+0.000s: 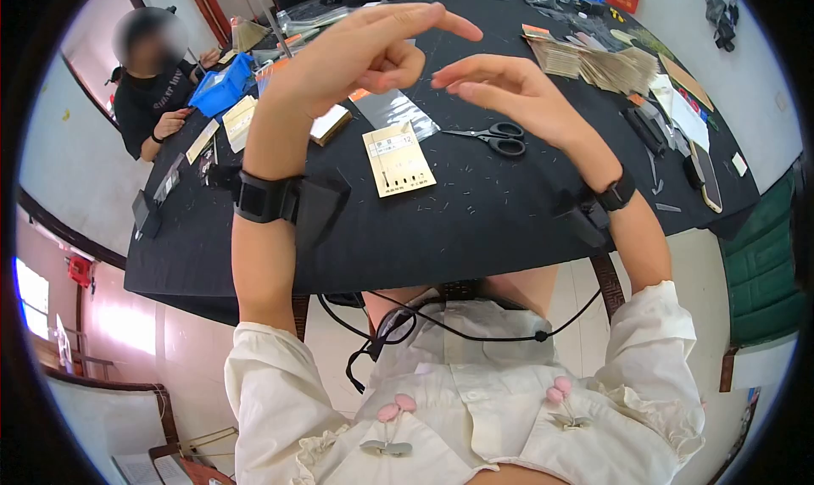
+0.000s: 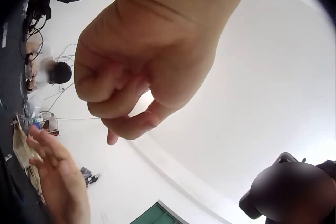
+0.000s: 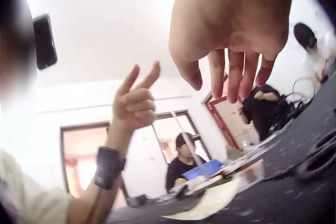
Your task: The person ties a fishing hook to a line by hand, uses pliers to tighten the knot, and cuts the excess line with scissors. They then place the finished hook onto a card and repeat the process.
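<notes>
Raised above the table, the left hand has several fingers curled toward the palm and holds nothing. Seen from the right wrist, two digits of that left hand point upward while the others are folded. Facing it, the right hand has its fingers extended, with no object in it; the two hands are apart. The right wrist view shows its fingers straight and slightly spread. On the black cloth below lie a printed tan card envelope, a clear plastic sleeve and black scissors. Neither hand touches them.
Stacks of tan envelopes lie at the back right, with a phone and a black stapler-like tool nearer the right edge. A person in black sits at the left beside a blue bin. Small scraps dot the cloth.
</notes>
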`<state>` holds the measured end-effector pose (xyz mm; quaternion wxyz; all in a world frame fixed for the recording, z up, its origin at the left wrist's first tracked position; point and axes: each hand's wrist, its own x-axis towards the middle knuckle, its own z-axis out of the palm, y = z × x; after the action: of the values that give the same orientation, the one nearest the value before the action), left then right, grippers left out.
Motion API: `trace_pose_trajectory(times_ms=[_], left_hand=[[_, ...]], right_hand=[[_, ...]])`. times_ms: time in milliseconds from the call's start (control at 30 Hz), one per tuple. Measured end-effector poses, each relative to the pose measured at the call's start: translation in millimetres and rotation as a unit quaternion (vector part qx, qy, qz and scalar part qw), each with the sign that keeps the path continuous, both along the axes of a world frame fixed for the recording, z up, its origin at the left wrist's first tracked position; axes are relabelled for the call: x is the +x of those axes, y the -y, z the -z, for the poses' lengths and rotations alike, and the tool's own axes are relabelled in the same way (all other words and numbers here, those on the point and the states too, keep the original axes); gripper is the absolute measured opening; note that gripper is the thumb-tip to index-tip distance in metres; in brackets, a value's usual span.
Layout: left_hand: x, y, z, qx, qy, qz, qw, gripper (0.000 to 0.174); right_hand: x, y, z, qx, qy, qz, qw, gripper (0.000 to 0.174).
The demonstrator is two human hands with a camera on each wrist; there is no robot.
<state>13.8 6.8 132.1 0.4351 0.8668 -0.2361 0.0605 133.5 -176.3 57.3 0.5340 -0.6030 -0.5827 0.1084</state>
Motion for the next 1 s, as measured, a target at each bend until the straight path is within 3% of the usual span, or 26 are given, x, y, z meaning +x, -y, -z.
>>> trace_pose_trajectory(times_ms=[100,167,233,400,467,500,567,733,800,1000], left_hand=[[-1.2,4.4,14.0,-0.072,-0.023,0.0,0.997,0.049],[-3.3,5.7,24.1,-0.077,-0.022,-0.006,0.997,0.048],[-2.0,5.8,36.1,-0.199,-0.056,0.017,0.978,0.046],[5.4,-1.4,49.5,-0.229,-0.048,0.002,0.972,0.044],[10.1,-3.7,56.6,-0.26,-0.073,-0.063,0.961,0.04],[11.8,-4.1,60.4,-0.26,-0.074,-0.063,0.961,0.04],[15.5,-5.0,68.4,-0.231,-0.07,-0.187,0.952,0.036],[13.4,-7.0,84.4,-0.23,-0.065,-0.147,0.96,0.034],[11.2,-3.7,85.5,-0.239,-0.069,-0.131,0.96,0.034],[10.8,0.7,89.4,-0.219,-0.039,-0.119,0.968,0.034]], right_hand=[[-13.0,-14.8,4.2,0.033,-0.048,-0.053,0.997,0.029],[-17.9,-19.4,10.9,-0.018,-0.026,-0.044,0.999,0.027],[-18.3,-24.0,26.7,-0.024,0.009,-0.043,0.999,0.022],[-18.8,-20.6,40.4,-0.054,-0.016,-0.042,0.998,0.015],[-18.0,-19.7,41.2,-0.051,-0.075,-0.047,0.995,0.015],[-18.2,-19.2,42.1,-0.045,-0.134,-0.052,0.989,0.016],[-18.3,-17.2,41.8,-0.034,-0.159,-0.045,0.986,0.016],[-12.5,-15.9,44.4,-0.007,-0.148,-0.02,0.989,0.014],[-11.5,-13.9,42.8,-0.054,-0.042,0.017,0.998,0.013],[-12.9,-18.8,53.6,-0.014,-0.096,-0.048,0.994,0.014]])
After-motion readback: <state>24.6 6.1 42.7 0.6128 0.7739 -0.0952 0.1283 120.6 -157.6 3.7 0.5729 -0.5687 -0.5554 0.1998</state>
